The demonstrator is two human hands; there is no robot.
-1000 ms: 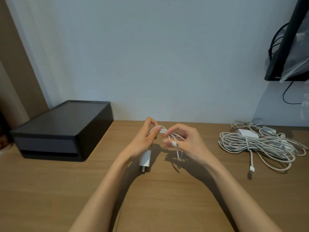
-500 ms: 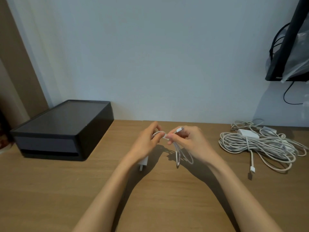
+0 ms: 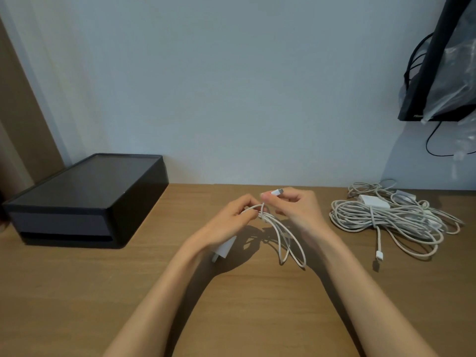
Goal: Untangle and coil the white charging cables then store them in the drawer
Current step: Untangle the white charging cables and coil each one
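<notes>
White cable loops droop over open desk, well inside its edges. Left hand grips the bundle; right hand pinches the connector.

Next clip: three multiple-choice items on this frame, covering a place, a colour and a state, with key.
1. Where on the desk does the black drawer box stand? A) far left B) far right C) front centre
2. What colour is the cable held by the left hand and right hand? A) black B) white C) red
3. What is the right hand doing? A) lying flat B) pinching the connector C) pointing
Key: 1 A, it sits at the left edge; 2 B, its loops show white; 3 B, fingertips grip it.
</notes>
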